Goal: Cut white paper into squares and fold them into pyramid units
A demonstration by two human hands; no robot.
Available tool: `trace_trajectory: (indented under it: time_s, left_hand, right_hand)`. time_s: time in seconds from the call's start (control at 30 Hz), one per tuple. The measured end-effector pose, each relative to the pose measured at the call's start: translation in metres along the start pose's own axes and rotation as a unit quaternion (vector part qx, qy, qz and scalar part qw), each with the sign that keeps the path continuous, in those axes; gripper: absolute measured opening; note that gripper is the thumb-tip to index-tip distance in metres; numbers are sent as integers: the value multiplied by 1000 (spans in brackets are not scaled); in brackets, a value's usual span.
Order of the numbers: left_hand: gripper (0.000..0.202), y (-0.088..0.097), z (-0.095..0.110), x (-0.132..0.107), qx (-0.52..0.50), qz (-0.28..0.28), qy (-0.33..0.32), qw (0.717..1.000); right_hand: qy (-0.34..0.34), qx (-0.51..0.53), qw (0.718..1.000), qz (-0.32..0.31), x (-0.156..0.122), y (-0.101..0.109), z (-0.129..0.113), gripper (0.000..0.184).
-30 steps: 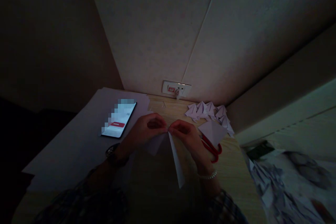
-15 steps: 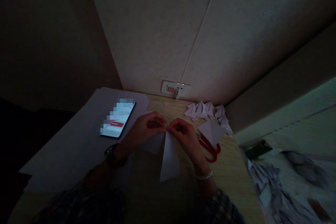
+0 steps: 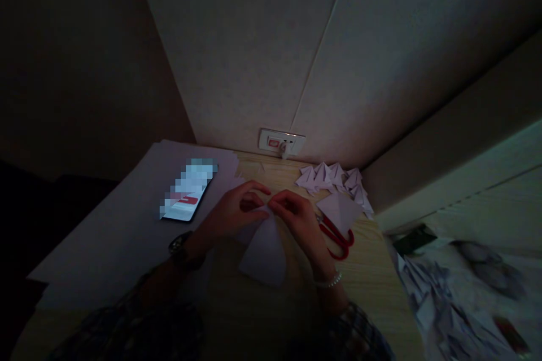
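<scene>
The left hand and the right hand meet fingertip to fingertip over the middle of the wooden tabletop. Each is curled, with thumb and forefinger closed on the far tip of a white sheet of paper. The sheet of paper hangs from that pinched tip toward the person, widening below and between the two wrists into a rounded near edge. The light is too dim to tell whether that near edge rests on the wood or floats just above it. A wristwatch sits on the left wrist and a bead bracelet on the right.

Just right of the right hand lie red-handled scissors, with a folded paper diamond lying across their blades. Beyond that, at the far right corner of the tabletop, is a heap of small folded paper triangles. A wall socket is set in the wall above the far edge. Large white sheets cover the left side of the tabletop. A lit phone lies on them near the far left corner, close to the left hand but apart from it. Past the right edge, lower down, lies a blurred scatter of paper scraps.
</scene>
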State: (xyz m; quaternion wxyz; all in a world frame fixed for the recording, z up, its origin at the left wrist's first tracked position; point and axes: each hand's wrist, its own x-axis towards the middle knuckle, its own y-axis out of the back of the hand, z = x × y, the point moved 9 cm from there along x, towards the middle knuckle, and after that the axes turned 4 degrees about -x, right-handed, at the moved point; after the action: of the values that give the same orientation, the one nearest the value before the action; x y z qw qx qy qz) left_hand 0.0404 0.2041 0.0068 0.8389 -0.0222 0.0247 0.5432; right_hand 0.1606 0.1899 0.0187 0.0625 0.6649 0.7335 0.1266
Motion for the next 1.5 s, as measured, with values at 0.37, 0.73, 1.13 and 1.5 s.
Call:
trace_trajectory:
  time_s: [0.37,0.73,1.13,1.5]
  left_hand:
    - [21,19,5,2,34,83,-36,995]
    - [21,23,5,4,38,88,-35,995]
    - [17,28,8,2,54,103,-32,993]
    - [20,27,5,1,17,95,-12,995]
  right_hand:
    - [-23,-59,998,-27,-1,-4,3,13]
    - [-35,-61,993,-90,-3,-13,10,13]
    - [-50,-81,992,-79,-2,-10,9,17]
    - [-81,-91,991,-49,-2,7,18,16]
